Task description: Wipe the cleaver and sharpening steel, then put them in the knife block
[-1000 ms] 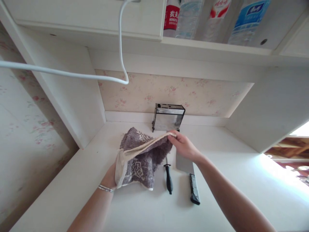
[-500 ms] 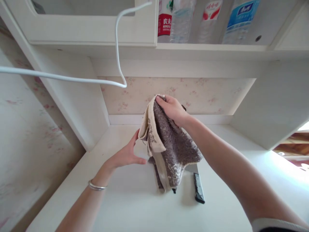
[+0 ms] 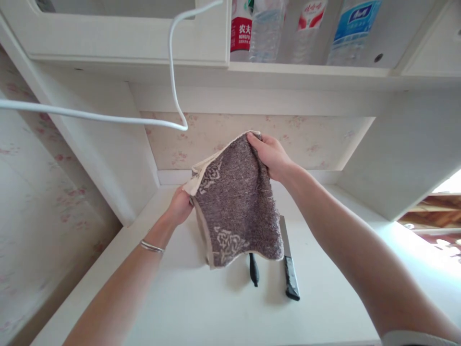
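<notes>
Nearest, two bare forearms reach up from the bottom edge over a white counter (image 3: 187, 307), the left one wearing a thin silver bangle (image 3: 151, 247). On the counter lie a cleaver (image 3: 288, 269) with a black handle, its blade running away under the cloth's edge, and just left of it a second black handle (image 3: 253, 270) whose upper part is hidden, so the tool cannot be told. Both lie flat and apart from the hands.

Above them hangs a brown towel (image 3: 236, 206) with pale floral patterning and a cream border, lifted clear of the counter. The left hand (image 3: 180, 207) is closed on its lower left corner, and the right hand (image 3: 270, 154) pinches the upper right corner, fingers folded over the edge. Held at two corners like this, the cloth spreads almost flat and drapes down under its own weight.

Farther back are floral wallpaper (image 3: 306, 139) and a white cable (image 3: 173, 86) looping down. Overhead, a shelf (image 3: 306, 72) carries water bottles (image 3: 266, 29).
</notes>
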Tool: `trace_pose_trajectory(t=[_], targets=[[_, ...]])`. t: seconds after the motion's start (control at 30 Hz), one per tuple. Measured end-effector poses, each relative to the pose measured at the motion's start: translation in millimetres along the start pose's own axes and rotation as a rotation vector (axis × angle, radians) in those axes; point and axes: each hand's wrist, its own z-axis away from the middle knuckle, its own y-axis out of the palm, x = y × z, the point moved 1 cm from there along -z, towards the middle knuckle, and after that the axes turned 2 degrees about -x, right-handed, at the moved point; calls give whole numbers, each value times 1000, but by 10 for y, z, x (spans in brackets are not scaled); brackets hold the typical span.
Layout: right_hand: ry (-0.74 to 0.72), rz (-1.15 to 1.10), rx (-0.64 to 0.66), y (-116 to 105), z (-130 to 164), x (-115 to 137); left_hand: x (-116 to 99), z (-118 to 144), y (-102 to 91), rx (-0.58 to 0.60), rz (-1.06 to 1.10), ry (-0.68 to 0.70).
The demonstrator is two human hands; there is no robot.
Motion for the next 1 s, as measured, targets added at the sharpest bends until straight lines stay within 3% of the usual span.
trace_pose_trajectory(t=[0.13, 0.27, 0.37, 0.47, 0.6, 0.7, 0.77, 0.87, 1.0], targets=[[-49, 15, -88, -116, -135, -199, -363, -216, -15, -34, 21, -55], [-109, -79, -71, -138, -148, -221, -779, -327, -25, 19, -84, 108], [-88, -149, -2, -146, 83, -268, -930, -168, -171, 7, -190, 185], [27, -144, 114, -150, 529, -471, -804, 238, -411, 5, -359, 75], [277, -3, 408, -122, 1213, -860, -304, 1001, -746, 162, -521, -272], [368, 140, 606, -59, 1548, -1046, 6, 1505, -980, 131, -671, -387], [357, 226, 679, 8, 1624, -1095, 85, 1708, -1092, 104, -687, -441], [290, 345, 659, 146, 1525, -1143, 48, 1719, -1154, 8, -657, -403], [208, 567, 445, 376, 1172, -1367, 47, 1276, -1169, -173, -615, -292]])
